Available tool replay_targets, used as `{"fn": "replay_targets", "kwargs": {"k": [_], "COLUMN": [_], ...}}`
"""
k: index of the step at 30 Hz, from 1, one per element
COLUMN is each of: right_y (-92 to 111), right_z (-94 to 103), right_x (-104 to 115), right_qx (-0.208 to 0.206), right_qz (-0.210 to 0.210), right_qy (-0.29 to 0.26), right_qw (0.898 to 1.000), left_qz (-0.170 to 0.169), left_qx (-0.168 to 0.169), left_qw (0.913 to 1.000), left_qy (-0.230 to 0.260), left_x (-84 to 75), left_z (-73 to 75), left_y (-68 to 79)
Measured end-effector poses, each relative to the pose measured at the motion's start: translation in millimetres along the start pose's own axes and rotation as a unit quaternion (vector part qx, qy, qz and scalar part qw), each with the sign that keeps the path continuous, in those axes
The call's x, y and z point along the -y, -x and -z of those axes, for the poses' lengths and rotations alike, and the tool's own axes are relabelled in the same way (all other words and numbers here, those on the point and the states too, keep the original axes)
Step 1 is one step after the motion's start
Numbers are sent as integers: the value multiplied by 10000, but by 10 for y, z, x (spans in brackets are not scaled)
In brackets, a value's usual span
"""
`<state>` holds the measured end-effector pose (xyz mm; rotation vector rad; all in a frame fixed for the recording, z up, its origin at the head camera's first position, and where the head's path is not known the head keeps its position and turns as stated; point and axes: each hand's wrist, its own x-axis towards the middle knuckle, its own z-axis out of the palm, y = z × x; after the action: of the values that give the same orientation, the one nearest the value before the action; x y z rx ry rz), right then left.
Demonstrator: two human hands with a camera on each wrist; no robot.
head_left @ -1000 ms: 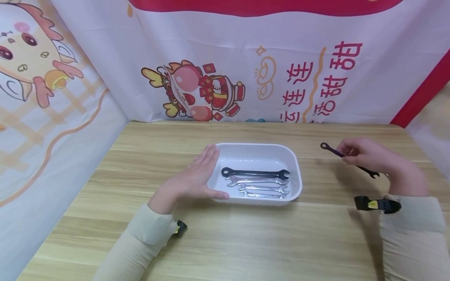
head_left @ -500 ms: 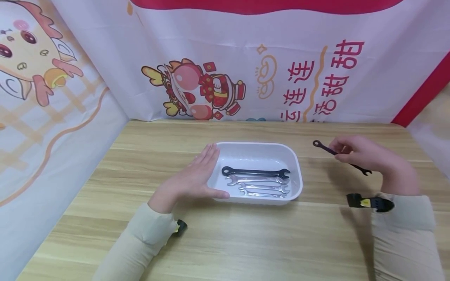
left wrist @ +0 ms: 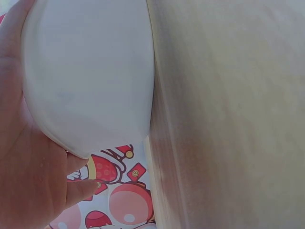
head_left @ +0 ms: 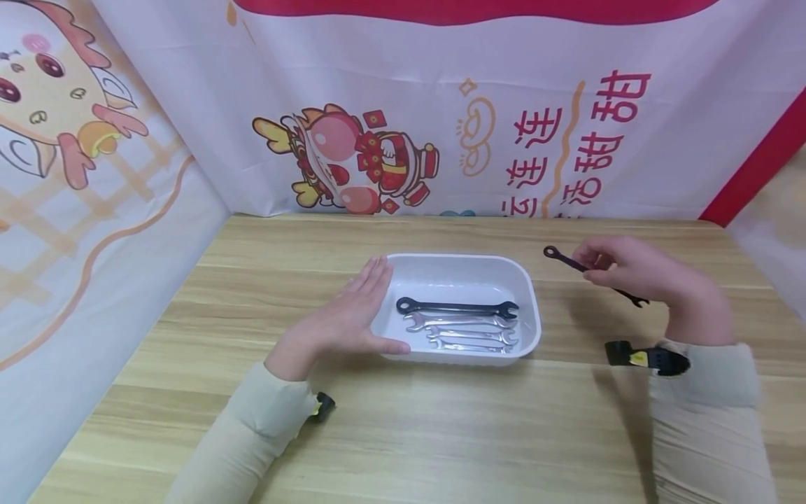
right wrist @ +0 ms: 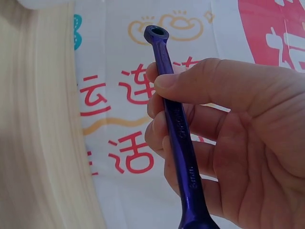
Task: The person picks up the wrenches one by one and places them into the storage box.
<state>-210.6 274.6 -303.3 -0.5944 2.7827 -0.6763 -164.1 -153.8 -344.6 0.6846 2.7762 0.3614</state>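
My right hand [head_left: 626, 267] pinches a dark combination wrench [head_left: 569, 263] between thumb and fingers, above the table to the right of a white plastic tray [head_left: 535, 308]. In the right wrist view the wrench [right wrist: 178, 129] looks purple-blue, its ring end pointing up and away. My left hand [head_left: 346, 318] rests with straight fingers against the tray's left end, thumb near the front rim; the left wrist view shows the palm close along the tray wall [left wrist: 90, 76]. Inside the tray lie a black combination wrench [head_left: 456, 308] and several silver open-end wrenches [head_left: 472, 337], side by side.
The wood-grain table [head_left: 441, 427] stretches around the tray on all sides. A printed cloth [head_left: 208, 91] with cartoon figures and red characters hangs along the back edge, and another covers the left side.
My right hand has moved left toward the tray, carrying the combination wrench with it. The left hand and the tray have stayed in place.
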Motion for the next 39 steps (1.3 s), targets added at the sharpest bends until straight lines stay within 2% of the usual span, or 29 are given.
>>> {"fn": "replay_targets", "kwargs": {"k": [12,19,31,39], "right_y": [-11,-56,-99,-171], "right_z": [-11,-50,-99,-214], "right_x": [173,276,511,568], "right_qx": [-7,-120,-169,-364], "right_qz": [89,407,641,1105], "right_qy": [-109,-83,-130,-128], "right_qw": [9999,9991,9977,9931], "left_qz": [-52,-73,-87,-43], "left_qx": [-7,-3,-23,14], "left_qw": [10000,10000,10000,10000], "left_qy": [15,27,32,-19], "left_x": [-2,-6,9,12], "left_z": [-7,-4,0,9], "left_y": [-14,-18,-2,-7]}}
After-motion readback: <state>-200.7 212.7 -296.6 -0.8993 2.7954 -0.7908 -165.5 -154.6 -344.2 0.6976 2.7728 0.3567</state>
